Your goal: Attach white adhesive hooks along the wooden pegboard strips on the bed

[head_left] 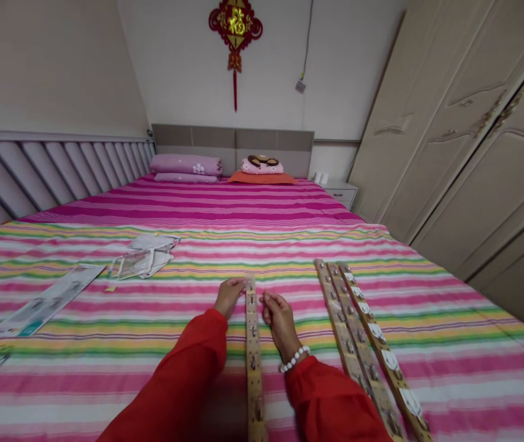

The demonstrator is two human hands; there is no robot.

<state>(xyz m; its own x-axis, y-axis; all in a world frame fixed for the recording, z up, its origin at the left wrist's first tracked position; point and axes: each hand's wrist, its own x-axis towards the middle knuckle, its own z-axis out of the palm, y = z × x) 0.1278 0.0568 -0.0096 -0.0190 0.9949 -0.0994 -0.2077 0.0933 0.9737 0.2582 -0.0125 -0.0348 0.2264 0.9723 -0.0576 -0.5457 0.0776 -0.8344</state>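
Red sleeves cover both your forearms, stretched forward side by side over the striped bedsheet (105, 356). Your left hand (229, 296) curls its fingers round the far end of the wooden strip (253, 344), which lies flat between your arms. Your right hand (279, 316) bunches its fingers narrowly against the strip's right edge; whether they pinch anything cannot be told.

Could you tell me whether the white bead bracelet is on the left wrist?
No, the white bead bracelet sits on the wrist of the right hand.
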